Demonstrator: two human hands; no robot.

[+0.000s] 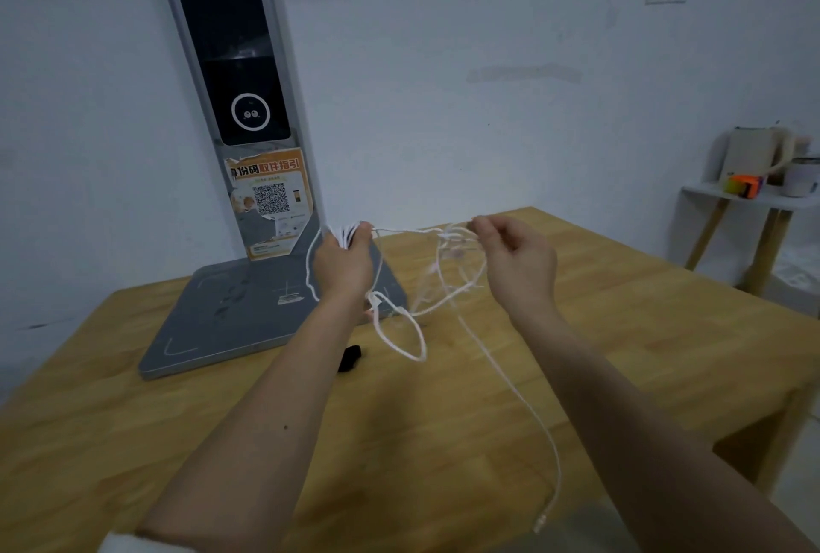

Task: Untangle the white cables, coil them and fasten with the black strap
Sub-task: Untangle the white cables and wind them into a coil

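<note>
Cable end w/ plug (542, 521) dangles nearest, off the table (443, 441) edge. Left hand (344, 262) is closed round a bunch of coiled white cables (401, 330); right hand (517, 259) pinches the tangled stretch, other fingers loose. Black strap (349, 358) lies on the table below. Best approach: keep the coil gripped firm, feed the slack thru the right pinch slowly, tease the knot open before winding more.

Black strap (349, 358) — half behind forearm
</note>
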